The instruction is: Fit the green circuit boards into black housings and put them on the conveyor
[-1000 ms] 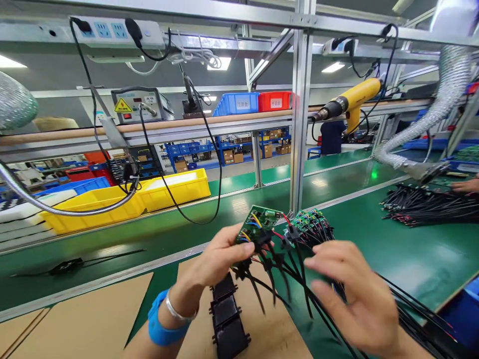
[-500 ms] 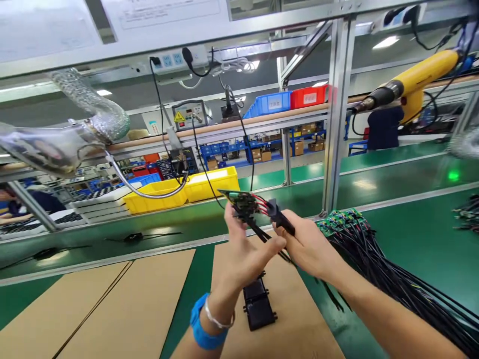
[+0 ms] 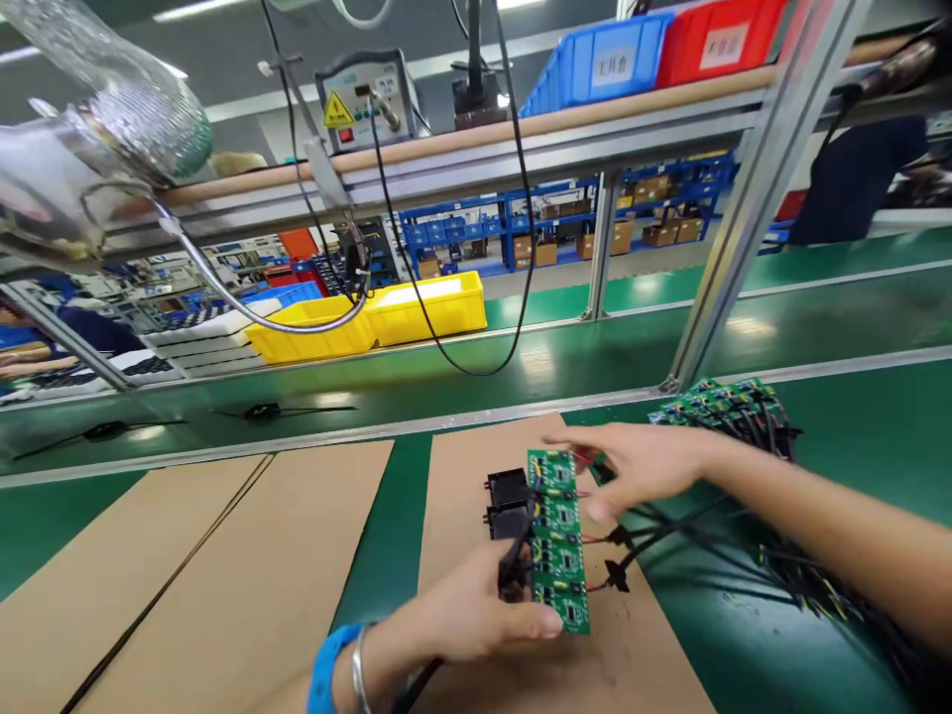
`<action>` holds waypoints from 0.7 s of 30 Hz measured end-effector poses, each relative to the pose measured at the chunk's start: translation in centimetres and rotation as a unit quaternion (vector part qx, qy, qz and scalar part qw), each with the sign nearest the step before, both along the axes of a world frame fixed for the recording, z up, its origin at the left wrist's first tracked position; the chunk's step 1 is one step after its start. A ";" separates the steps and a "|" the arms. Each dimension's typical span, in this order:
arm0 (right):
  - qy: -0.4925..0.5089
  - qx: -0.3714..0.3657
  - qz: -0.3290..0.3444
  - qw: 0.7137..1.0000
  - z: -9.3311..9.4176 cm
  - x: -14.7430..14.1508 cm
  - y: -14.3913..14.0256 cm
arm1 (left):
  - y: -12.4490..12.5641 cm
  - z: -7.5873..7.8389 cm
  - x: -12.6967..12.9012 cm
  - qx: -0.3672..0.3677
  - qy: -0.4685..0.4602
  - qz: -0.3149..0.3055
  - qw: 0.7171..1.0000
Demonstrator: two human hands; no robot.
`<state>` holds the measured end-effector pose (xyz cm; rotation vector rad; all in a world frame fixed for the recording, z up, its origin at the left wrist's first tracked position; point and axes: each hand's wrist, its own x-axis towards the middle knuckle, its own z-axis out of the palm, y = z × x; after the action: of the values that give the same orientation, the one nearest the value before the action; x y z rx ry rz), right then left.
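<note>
A green circuit board panel (image 3: 559,540) made of several joined boards is held over the cardboard by my left hand (image 3: 476,605), thumb along its lower end. Black cables (image 3: 515,565) bunch between that hand and the panel's left edge. My right hand (image 3: 644,461) reaches over the panel's upper right side, with thumb and fingers apart around red wires and a dark part that is partly hidden. From the panel's right edge, red wires run to black cable ends (image 3: 617,575). Black plastic housings (image 3: 507,488) lie on the cardboard (image 3: 461,476) just left of the panel.
More green boards (image 3: 729,402) with black cables are heaped at right. Another cardboard sheet (image 3: 260,555) lies left. Yellow bins (image 3: 431,309) stand behind the bench rail. A hanging black cable (image 3: 476,372) loops down ahead, and a metal post (image 3: 751,208) rises at right.
The panel has come down from a raised, edge-on position to lie face up over the cardboard. My right hand has let go of the black connector. The view has tilted downward.
</note>
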<state>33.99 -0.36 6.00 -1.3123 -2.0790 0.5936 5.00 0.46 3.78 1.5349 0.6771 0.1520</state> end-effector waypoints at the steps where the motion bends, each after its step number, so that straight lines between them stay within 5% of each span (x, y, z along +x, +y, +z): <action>1: -0.005 0.000 0.002 1.000 -1.1 -1.0 0.6 | -0.5 -1.4 0.7 -0.010 -0.024 0.012 1.000; 4: -0.005 0.007 0.028 1.000 -4.3 -4.2 2.4 | -1.0 -4.5 2.0 -0.020 -0.043 0.067 0.997; 8: 0.036 0.034 0.041 0.998 -7.1 -6.1 3.5 | -0.5 -6.2 1.4 0.032 0.035 0.121 0.992; 14: 0.072 -0.145 0.060 0.985 -7.9 -6.0 2.4 | -0.3 -7.6 0.6 0.121 0.077 0.142 0.979; 18: 0.053 -0.070 0.027 0.996 -8.0 -6.8 1.2 | -0.5 -8.3 0.9 0.058 0.109 0.123 0.985; 21: 0.054 -0.086 0.023 0.995 -7.9 -6.5 0.4 | -0.2 -7.6 1.0 0.100 0.100 0.122 0.982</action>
<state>27.45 0.05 -1.86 -1.2995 -2.0108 0.8615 6.05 0.25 -3.78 1.6695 1.0362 0.2589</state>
